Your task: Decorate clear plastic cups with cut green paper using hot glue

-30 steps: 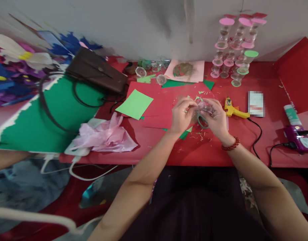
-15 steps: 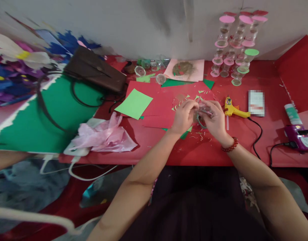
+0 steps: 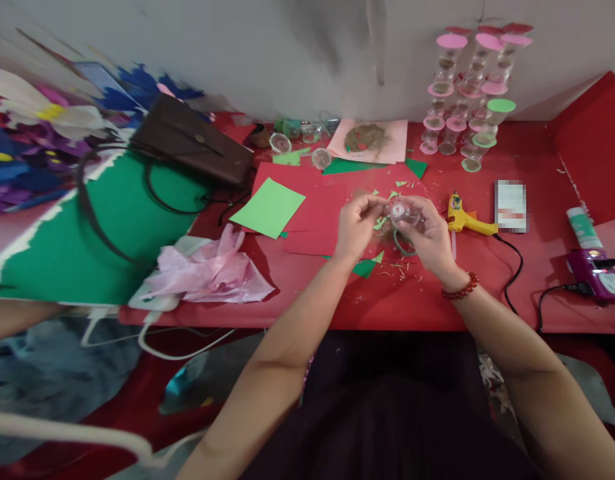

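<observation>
My right hand [image 3: 431, 235] is closed around a clear plastic bottle piece [image 3: 399, 212], its round, whitish neck end facing left and up. Just left of it is my left hand [image 3: 355, 227], thumb and fingertips pinched together; whatever may be between them is too small to make out. Under my right hand shows the green handle loop [image 3: 403, 244] of what looks like scissors. Red paper sheets [image 3: 312, 207] lie below both hands, strewn with light green paper scraps [image 3: 378, 257]. A yellow glue gun [image 3: 470, 223] rests close to the right hand.
Behind stand several hourglass-like stacks [image 3: 455, 123] of clear plastic. Sand lies on a pink sheet [image 3: 397, 143]. To the left are a light green sheet [image 3: 268, 208], a pink plastic bag [image 3: 212, 270] and a brown handbag [image 3: 192, 143]. A glue stick [image 3: 585, 227] stands at right.
My left hand has drawn slightly left, away from the bottle piece. The bottle piece has turned in my right hand, so its neck end now shows.
</observation>
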